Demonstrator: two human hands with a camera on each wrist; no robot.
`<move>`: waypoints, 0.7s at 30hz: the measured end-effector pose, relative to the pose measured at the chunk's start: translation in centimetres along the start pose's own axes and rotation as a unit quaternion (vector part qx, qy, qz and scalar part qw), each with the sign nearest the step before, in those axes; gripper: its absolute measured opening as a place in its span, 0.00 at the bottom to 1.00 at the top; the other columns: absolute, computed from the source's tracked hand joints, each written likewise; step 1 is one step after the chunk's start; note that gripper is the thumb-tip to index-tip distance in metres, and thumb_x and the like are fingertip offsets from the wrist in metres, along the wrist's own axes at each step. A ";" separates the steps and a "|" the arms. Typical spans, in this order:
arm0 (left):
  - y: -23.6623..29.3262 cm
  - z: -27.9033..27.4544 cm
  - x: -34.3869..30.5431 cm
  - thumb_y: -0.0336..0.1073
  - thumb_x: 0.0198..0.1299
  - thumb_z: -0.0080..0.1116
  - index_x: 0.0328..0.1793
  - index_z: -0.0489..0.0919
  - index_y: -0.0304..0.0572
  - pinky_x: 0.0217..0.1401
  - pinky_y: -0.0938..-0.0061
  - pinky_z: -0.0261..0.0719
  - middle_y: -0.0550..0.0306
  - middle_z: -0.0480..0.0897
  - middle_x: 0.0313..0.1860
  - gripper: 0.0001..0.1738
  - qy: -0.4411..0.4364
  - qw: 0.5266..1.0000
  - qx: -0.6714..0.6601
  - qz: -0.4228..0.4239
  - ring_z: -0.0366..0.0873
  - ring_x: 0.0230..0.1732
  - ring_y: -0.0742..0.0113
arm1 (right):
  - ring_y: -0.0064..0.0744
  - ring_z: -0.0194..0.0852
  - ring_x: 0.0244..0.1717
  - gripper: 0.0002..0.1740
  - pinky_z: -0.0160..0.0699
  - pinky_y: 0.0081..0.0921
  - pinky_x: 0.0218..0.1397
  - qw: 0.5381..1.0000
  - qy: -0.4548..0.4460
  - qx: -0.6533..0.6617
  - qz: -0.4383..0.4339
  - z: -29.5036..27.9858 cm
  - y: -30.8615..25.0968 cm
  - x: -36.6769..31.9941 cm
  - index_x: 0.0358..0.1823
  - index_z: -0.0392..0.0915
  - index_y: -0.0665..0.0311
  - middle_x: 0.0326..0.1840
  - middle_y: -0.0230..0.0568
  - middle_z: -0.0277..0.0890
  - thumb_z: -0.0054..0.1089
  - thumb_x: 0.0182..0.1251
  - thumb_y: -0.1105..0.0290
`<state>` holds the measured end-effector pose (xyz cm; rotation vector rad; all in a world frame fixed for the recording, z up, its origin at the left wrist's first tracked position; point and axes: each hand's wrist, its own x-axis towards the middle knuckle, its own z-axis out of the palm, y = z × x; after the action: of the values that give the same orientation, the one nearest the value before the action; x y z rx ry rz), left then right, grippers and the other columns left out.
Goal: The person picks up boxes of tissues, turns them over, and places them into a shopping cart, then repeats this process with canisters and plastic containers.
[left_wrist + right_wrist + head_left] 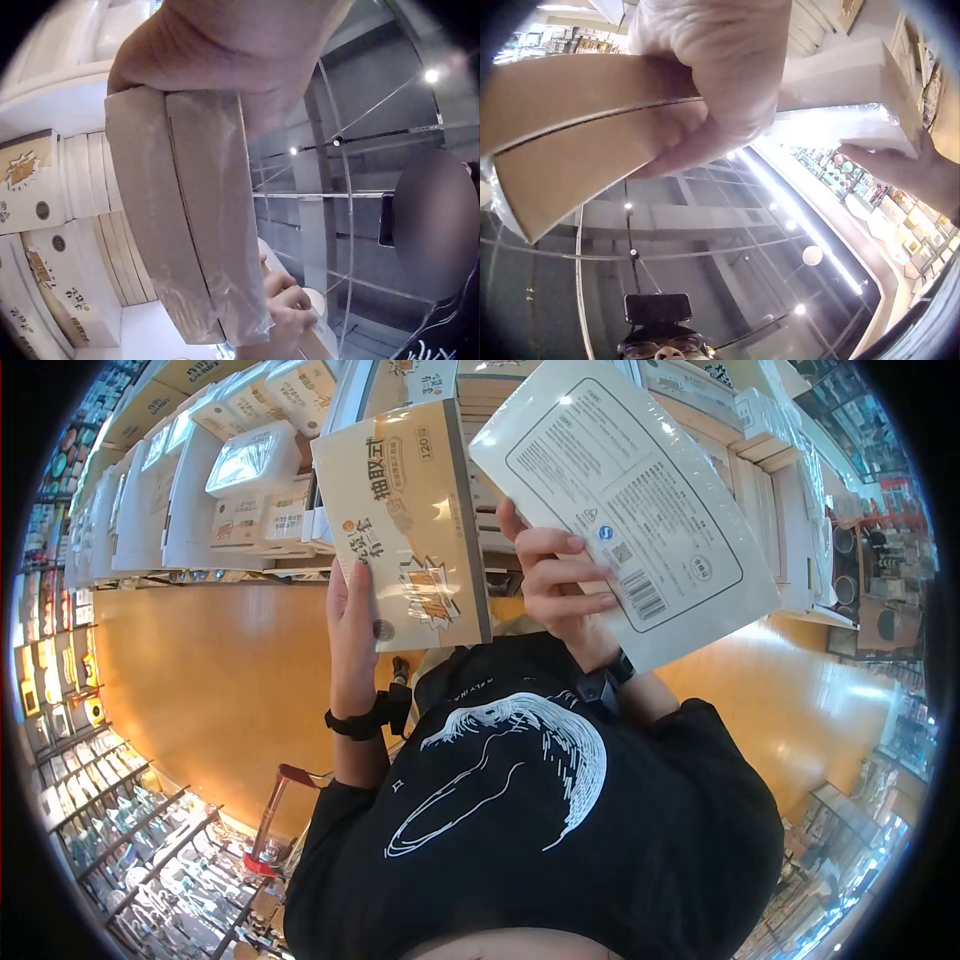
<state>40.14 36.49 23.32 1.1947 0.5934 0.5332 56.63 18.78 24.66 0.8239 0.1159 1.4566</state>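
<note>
My left hand [352, 610] holds a flat tan box [420, 530] by its near left side, printed front up with large Chinese characters, "120" and a starburst. In the left wrist view, clear wrap shows on the edge of this tan box [187, 210]. To its right, my right hand [560, 575] grips a whitish box [660, 490], its fingers curled over the face. That face carries fine print, a barcode and a QR code. The right wrist view shows the seamed edge of this whitish box [577, 157], with the thumb below it.
Ahead stand white display bins [140, 500] and stacked boxes [240, 525], some like the tan one. More boxed stacks [760, 500] are at the right. A wooden floor [220, 680] surrounds the person, with goods racks [120, 820] at the left and a red-handled object [275, 810] behind.
</note>
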 end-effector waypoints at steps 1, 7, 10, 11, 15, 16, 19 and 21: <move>0.0 0.0 -0.1 0.41 0.72 0.44 0.63 0.66 0.34 0.54 0.79 0.73 0.56 0.77 0.53 0.21 -0.001 1.000 0.002 -0.002 0.74 0.51 0.76 | 0.29 0.74 0.29 0.37 0.86 0.26 0.22 1.000 -0.004 -0.009 0.007 -0.2 -0.1 0.0 0.71 0.43 0.66 0.35 0.39 0.63 0.51 0.70 0.58; -0.1 0.1 0.1 0.42 0.72 0.44 0.62 0.66 0.33 0.54 0.80 0.72 0.56 0.77 0.53 0.21 0.001 1.000 -0.005 0.005 0.74 0.50 0.76 | 0.27 0.69 0.33 0.38 0.85 0.25 0.21 0.999 0.001 -0.034 0.011 0.1 -0.1 -0.1 0.71 0.44 0.65 0.34 0.38 0.63 0.52 0.69 0.57; 0.0 0.1 0.1 0.42 0.72 0.45 0.62 0.67 0.33 0.52 0.80 0.73 0.56 0.77 0.52 0.21 -0.010 1.000 -0.016 0.009 0.74 0.49 0.76 | 0.27 0.68 0.34 0.37 0.85 0.26 0.22 0.998 0.005 -0.054 0.009 0.0 -0.5 -0.2 0.71 0.45 0.67 0.35 0.38 0.62 0.52 0.69 0.58; 0.0 0.2 0.1 0.43 0.71 0.46 0.62 0.67 0.33 0.51 0.80 0.73 0.56 0.77 0.51 0.22 -0.024 0.999 0.009 0.025 0.74 0.49 0.77 | 0.28 0.67 0.35 0.37 0.85 0.27 0.24 0.998 0.003 -0.070 0.008 -0.2 -0.9 -0.2 0.70 0.47 0.69 0.35 0.38 0.62 0.52 0.69 0.58; -0.6 0.1 0.4 0.41 0.70 0.48 0.62 0.67 0.34 0.50 0.81 0.72 0.57 0.78 0.49 0.21 -0.013 0.998 0.032 0.044 0.74 0.48 0.78 | 0.29 0.66 0.38 0.38 0.85 0.29 0.29 0.966 0.087 -0.244 -0.018 0.4 -3.5 -1.0 0.70 0.48 0.71 0.39 0.40 0.62 0.52 0.68 0.56; -0.8 0.2 0.4 0.40 0.70 0.48 0.62 0.67 0.34 0.50 0.82 0.72 0.57 0.78 0.49 0.21 -0.013 0.999 0.019 0.035 0.74 0.48 0.78 | 0.30 0.65 0.40 0.39 0.84 0.33 0.33 0.932 0.128 -0.337 -0.034 0.8 -3.6 -1.0 0.70 0.47 0.71 0.41 0.41 0.62 0.51 0.69 0.53; -1.2 0.1 0.3 0.38 0.70 0.48 0.63 0.66 0.33 0.52 0.82 0.71 0.57 0.78 0.50 0.21 -0.021 0.999 0.018 0.026 0.73 0.49 0.78 | 0.33 0.76 0.54 0.35 0.83 0.28 0.48 0.750 0.304 -0.553 -0.199 -0.8 -4.8 -4.8 0.66 0.60 0.69 0.60 0.50 0.71 0.39 0.72 0.45; -1.1 0.5 0.1 0.38 0.70 0.48 0.64 0.65 0.33 0.53 0.81 0.71 0.57 0.78 0.50 0.22 -0.029 0.999 0.021 0.022 0.73 0.49 0.77 | 0.29 0.76 0.54 0.33 0.81 0.24 0.49 0.690 0.337 -0.616 -0.173 -0.1 -3.8 -4.1 0.64 0.63 0.67 0.58 0.49 0.72 0.37 0.73 0.45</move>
<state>40.62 35.89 22.35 1.2618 0.5327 0.5239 59.07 15.54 20.82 -0.8343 -0.1598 1.0475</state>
